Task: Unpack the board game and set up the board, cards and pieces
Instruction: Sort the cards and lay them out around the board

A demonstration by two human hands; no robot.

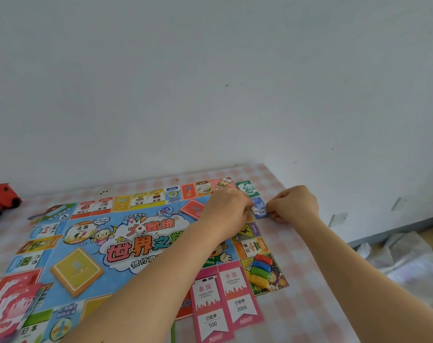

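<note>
head: right hand [293, 204] pinches blue banknote [259, 209]

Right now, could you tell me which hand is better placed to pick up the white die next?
Probably left: the white die lies on the board left of the left hand; the right hand would cross it.

We see a board [86, 246] of printed card with a smooth, glossy face, on a checked tablecloth [297, 305] that looks like smooth plastic sheet. The 4 pawns [260, 271] are shiny plastic. The 2 pink cards [225, 303] and the blue note [259, 206] look like thin paper. The wall [210, 82] is matt paint.
</note>
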